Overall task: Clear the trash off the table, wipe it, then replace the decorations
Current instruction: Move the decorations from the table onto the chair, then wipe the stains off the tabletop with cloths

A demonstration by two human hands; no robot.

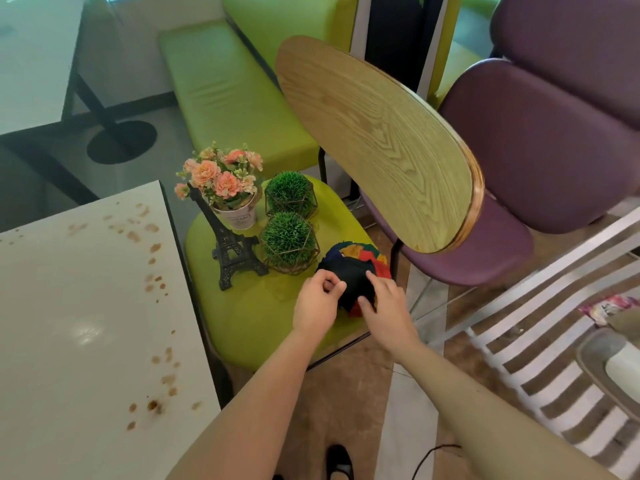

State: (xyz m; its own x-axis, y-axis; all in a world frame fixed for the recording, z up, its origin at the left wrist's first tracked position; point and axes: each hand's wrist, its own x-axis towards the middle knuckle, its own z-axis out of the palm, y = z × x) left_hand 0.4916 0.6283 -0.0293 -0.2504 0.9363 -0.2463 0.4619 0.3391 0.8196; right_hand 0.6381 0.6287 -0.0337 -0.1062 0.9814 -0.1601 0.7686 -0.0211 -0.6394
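A white table (79, 306) at the left carries brown stains along its right side. On the green chair seat (256, 317) beside it stand a black Eiffel Tower model (230, 244), a pot of pink flowers (225, 188) and two green grass balls (289, 194) in wire frames. A stack of coloured cloths (353, 268), dark on top, lies at the seat's right edge. My left hand (317, 303) pinches the dark cloth's left edge. My right hand (386, 303) grips its right side.
The chair's wooden back (377, 140) rises behind the cloths. A purple chair (540, 140) stands to the right, a green bench (225, 84) at the back. A striped rack (540, 348) and a grey tray (602, 362) sit at the lower right.
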